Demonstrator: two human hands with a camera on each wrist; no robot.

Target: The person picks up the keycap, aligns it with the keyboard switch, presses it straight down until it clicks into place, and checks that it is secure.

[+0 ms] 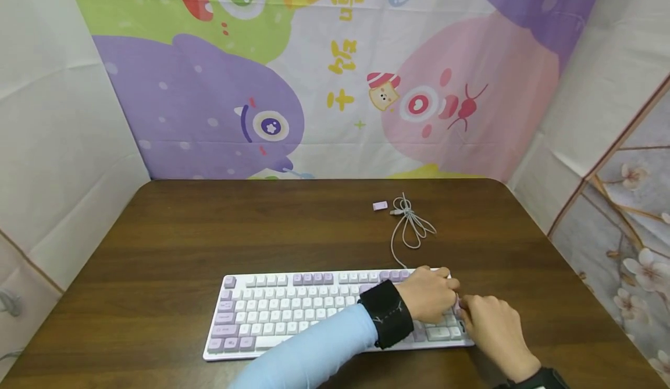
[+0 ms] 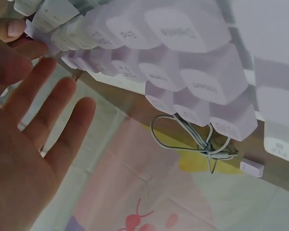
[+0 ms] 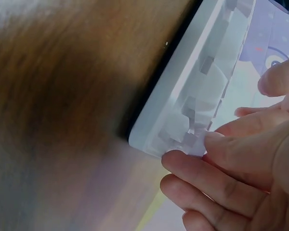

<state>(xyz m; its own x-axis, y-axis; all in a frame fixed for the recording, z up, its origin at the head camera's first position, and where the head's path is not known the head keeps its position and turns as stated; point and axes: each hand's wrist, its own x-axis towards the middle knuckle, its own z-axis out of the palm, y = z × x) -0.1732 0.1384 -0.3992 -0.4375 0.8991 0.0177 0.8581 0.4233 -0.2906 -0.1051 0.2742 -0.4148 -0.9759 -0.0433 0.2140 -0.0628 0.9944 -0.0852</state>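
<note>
A white keyboard [image 1: 282, 342] with white and light purple keycaps lies near the table's front edge. Both hands meet at its right end, over the number pad. My left hand [image 1: 426, 296] reaches across from the left, thumb and index finger pinching at a light purple keycap [image 2: 43, 36], its other fingers loosely spread. From the right side, my right hand [image 1: 494, 325] pinches the same keycap [image 3: 197, 144] with thumb and fingers, close against the keyboard's corner. The fingers hide much of this keycap.
Behind the keyboard, its grey cable [image 1: 413, 229] lies loosely coiled with a USB plug [image 1: 395, 212]. Beside the plug is a small light purple block [image 1: 380, 206]. A cartoon-printed cloth [image 1: 340, 145] hangs at the brown table's [image 1: 262, 226] back edge.
</note>
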